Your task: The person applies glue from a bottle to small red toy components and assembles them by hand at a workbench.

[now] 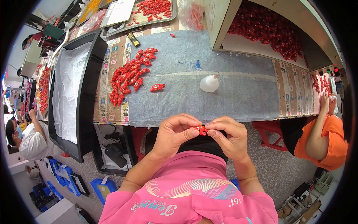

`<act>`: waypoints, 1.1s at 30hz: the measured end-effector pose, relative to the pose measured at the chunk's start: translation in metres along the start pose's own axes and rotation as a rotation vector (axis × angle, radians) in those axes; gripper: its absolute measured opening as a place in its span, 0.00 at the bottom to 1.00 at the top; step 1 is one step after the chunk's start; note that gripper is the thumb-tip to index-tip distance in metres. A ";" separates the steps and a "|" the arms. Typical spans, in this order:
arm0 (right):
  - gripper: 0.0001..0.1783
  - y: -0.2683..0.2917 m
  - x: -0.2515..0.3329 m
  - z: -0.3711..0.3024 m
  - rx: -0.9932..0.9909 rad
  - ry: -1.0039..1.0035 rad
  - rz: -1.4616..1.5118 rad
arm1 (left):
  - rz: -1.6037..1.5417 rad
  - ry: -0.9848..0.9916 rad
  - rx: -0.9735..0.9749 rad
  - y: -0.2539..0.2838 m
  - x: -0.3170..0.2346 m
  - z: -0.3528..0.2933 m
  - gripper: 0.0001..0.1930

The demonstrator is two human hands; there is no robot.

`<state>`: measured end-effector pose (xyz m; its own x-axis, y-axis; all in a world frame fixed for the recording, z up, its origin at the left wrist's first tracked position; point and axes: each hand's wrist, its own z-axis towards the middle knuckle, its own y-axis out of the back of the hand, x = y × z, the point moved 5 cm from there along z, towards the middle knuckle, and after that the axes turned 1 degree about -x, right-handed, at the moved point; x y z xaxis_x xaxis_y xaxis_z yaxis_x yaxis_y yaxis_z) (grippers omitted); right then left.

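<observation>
Between the fingertips of my left hand point(175, 132) and my right hand point(230, 136) is a small red figurine point(201, 130) with pale details. Both hands pinch it just off the table's front edge, above my lap. Most of the figurine is hidden by fingers. On the grey-blue cloth point(175, 100) ahead lies one more red figurine point(157, 87) by itself. Left of it spreads a loose pile of similar red figurines point(128, 76). A white squeeze bottle point(209, 84) with a thin tip stands right of the cloth's middle.
A black tray point(97, 56) lined with white sheeting stands at the left. A metal tray point(173, 11) of red pieces lies at the back. At the back right, a box-like shelf point(223, 22) holds a heap of dark red pieces point(264, 30). Other people sit at both sides.
</observation>
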<state>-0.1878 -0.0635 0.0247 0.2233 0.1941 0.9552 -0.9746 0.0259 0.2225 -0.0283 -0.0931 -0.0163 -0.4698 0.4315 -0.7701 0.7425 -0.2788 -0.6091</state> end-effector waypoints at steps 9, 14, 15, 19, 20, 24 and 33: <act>0.06 -0.002 0.001 -0.004 -0.039 0.009 -0.022 | 0.045 -0.021 -0.031 0.001 0.002 -0.002 0.09; 0.06 -0.001 0.001 0.000 -0.005 0.003 -0.016 | 0.034 -0.002 -0.037 0.001 0.004 -0.001 0.09; 0.06 0.001 0.001 0.001 -0.006 0.004 -0.016 | 0.035 -0.002 -0.035 0.002 0.004 0.000 0.09; 0.07 0.004 0.003 0.010 0.056 -0.019 0.023 | -0.022 0.020 -0.014 0.003 0.001 0.003 0.09; 0.07 0.005 0.005 0.011 0.070 -0.020 0.026 | -0.029 0.032 -0.009 0.003 0.000 0.003 0.10; 0.08 0.023 -0.002 0.013 -0.042 -0.026 0.021 | 0.203 -0.140 -0.105 0.031 -0.028 0.001 0.10; 0.07 0.118 -0.026 0.066 -0.337 0.029 -0.462 | 1.038 -0.549 -0.517 0.120 -0.101 -0.014 0.08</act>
<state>-0.3070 -0.1302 0.0384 0.6313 0.1155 0.7669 -0.7291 0.4253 0.5362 0.1147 -0.1586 -0.0088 0.3950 -0.2297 -0.8895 0.9175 0.1475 0.3693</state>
